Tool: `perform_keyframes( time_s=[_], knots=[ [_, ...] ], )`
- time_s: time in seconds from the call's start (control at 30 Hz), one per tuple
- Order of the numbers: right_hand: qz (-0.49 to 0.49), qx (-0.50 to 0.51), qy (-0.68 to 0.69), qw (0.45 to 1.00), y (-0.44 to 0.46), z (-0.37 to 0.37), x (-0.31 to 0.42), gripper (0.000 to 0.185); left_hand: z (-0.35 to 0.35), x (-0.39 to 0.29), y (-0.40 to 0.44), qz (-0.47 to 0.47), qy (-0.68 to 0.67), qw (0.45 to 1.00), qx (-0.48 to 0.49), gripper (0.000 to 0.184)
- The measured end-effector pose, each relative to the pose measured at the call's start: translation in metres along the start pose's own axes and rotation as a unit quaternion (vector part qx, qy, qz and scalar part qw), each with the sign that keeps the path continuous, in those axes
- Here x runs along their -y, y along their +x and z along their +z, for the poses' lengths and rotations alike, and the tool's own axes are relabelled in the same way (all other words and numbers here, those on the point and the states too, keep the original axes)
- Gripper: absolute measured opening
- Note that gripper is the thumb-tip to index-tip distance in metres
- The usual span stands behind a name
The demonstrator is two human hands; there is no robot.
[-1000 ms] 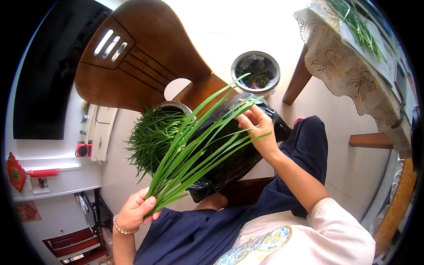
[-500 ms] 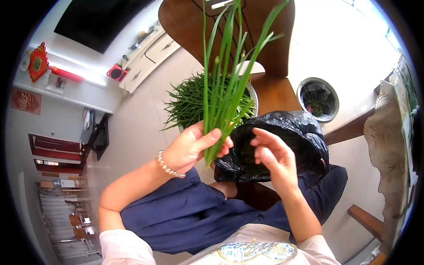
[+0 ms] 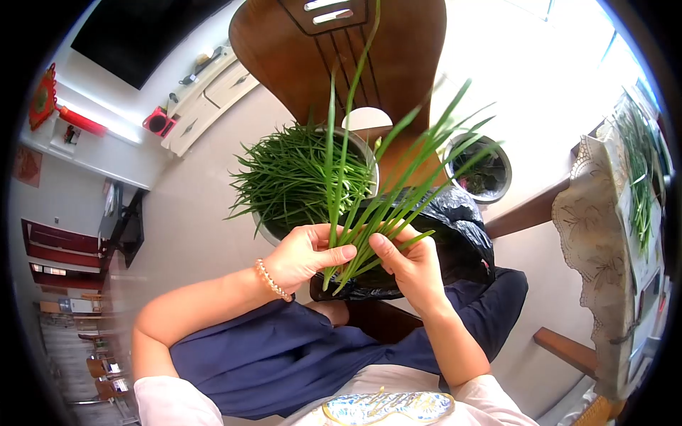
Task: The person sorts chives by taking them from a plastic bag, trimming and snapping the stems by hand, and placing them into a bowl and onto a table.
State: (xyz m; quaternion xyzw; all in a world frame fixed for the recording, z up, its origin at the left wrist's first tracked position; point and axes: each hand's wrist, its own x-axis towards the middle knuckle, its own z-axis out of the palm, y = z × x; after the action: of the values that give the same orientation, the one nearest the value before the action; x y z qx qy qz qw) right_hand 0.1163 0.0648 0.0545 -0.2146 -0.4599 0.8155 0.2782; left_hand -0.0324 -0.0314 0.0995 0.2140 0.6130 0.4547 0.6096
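A loose bunch of garlic chives (image 3: 383, 213) fans upward between my hands in the head view. My left hand (image 3: 302, 255), with a beaded bracelet at the wrist, is closed around the lower stems, thumb on top. Thumb and fingers of my right hand (image 3: 413, 268) pinch the right side of the same bunch, where several stalks lean away to the right. Beneath the hands, a black plastic bag (image 3: 465, 213) gapes on my lap. Past my left hand, a heap of chives (image 3: 284, 177) fills a round basin (image 3: 374, 167).
A brown wooden chair (image 3: 408, 64) stands directly ahead behind the basin. To its right is a lined waste bin (image 3: 506, 177). At far right, a table with a lace-edged cloth (image 3: 586, 213) carries more chives (image 3: 641, 213). A cream cabinet (image 3: 213, 96) stands upper left.
My right hand, apart from the chives before, now pinches the bunch. The stalks have spread out to the right. The whole view has shifted slightly.
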Motion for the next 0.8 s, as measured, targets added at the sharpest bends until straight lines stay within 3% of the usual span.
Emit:
perform_keyframes(
  time_s=[0.07, 0.23, 0.53, 0.8],
  knots=[
    [-0.007, 0.022, -0.069, 0.997, 0.000, -0.004, 0.001, 0.019, 0.001, 0.000, 0.000, -0.011, 0.011, 1.000, -0.013, 0.025],
    [0.025, 0.014, -0.025, 0.999, -0.001, -0.007, 0.003, 0.021, 0.004, 0.001, -0.001, -0.009, -0.025, 0.999, -0.023, 0.024],
    [0.035, 0.012, -0.036, 0.999, -0.002, -0.001, 0.005, 0.023, 0.014, -0.007, -0.004, 0.034, 0.048, 0.998, -0.023, 0.040],
    [0.037, 0.078, 0.096, 0.992, -0.004, -0.010, 0.001, 0.033, 0.008, 0.000, 0.000, 0.046, 0.049, 0.997, -0.048, 0.032]
  ],
)
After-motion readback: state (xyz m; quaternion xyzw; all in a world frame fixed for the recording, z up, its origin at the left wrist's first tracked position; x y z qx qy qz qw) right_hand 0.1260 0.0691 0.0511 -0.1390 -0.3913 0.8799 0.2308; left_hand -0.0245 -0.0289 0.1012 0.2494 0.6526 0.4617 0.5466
